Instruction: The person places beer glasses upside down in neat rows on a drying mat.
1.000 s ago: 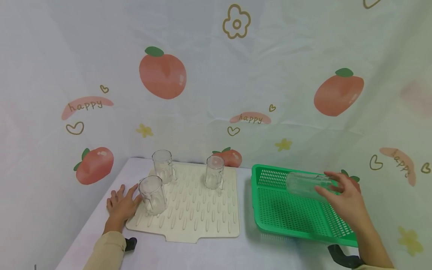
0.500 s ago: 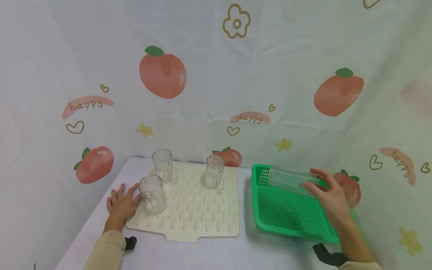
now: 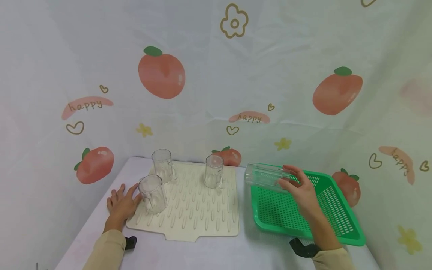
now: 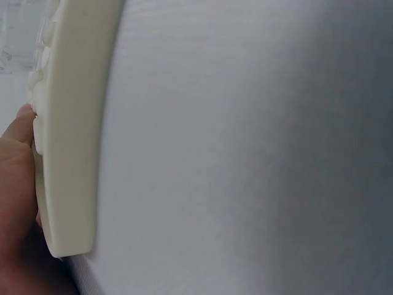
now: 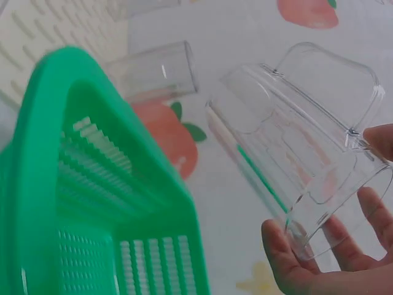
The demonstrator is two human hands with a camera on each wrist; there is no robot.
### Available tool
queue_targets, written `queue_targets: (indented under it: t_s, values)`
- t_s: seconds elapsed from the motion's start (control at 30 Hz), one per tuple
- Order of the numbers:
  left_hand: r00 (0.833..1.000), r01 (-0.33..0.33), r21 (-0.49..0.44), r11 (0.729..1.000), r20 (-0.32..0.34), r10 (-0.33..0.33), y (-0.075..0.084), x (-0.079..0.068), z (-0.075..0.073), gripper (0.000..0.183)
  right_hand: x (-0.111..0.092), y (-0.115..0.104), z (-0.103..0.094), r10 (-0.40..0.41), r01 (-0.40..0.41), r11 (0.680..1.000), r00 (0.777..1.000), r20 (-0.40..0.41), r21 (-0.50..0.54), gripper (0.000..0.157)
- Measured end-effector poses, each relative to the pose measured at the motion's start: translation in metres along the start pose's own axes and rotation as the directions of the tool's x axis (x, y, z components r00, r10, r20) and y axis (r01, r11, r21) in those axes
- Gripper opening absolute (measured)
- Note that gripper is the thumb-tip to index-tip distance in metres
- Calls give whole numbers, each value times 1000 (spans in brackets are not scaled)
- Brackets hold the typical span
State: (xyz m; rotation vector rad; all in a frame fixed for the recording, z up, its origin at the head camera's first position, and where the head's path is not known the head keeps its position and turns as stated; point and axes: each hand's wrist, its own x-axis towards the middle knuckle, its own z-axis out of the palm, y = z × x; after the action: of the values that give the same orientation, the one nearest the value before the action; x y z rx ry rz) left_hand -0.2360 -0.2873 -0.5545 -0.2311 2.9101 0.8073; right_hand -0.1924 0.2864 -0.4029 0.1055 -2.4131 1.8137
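My right hand point(image 3: 302, 191) grips a clear mug point(image 3: 264, 176) by one end, holding it on its side over the back left of the green basket point(image 3: 258, 221). In the right wrist view the mug's handle point(image 5: 334, 67) stands out on the upper side, and my fingers curl round the near end. My left hand point(image 3: 123, 204) rests, fingers spread, at the left edge of a cream ribbed drying board point(image 3: 189, 217). Beside its thumb, one clear mug point(image 3: 153, 197) stands on the board; another mug point(image 3: 162, 167) is behind it, and a third mug point(image 3: 214, 172) stands at the back right.
A white cloth point(image 3: 216, 255) covers the table. Behind it hangs a white curtain point(image 3: 202, 75) printed with red fruit. The basket sits to the right of the board, with a narrow gap between them.
My right hand has carried the mug leftward across the basket, from its back right part to beyond its back left corner. The left hand and the standing mugs stay put.
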Motion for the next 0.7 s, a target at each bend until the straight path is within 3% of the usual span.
queue_targets:
  t_s: [0.7]
  values:
    - [1000, 16, 3, 1000, 14, -16, 8, -4, -4, 60, 3, 10, 94, 8, -13, 987, 999, 31, 163, 54]
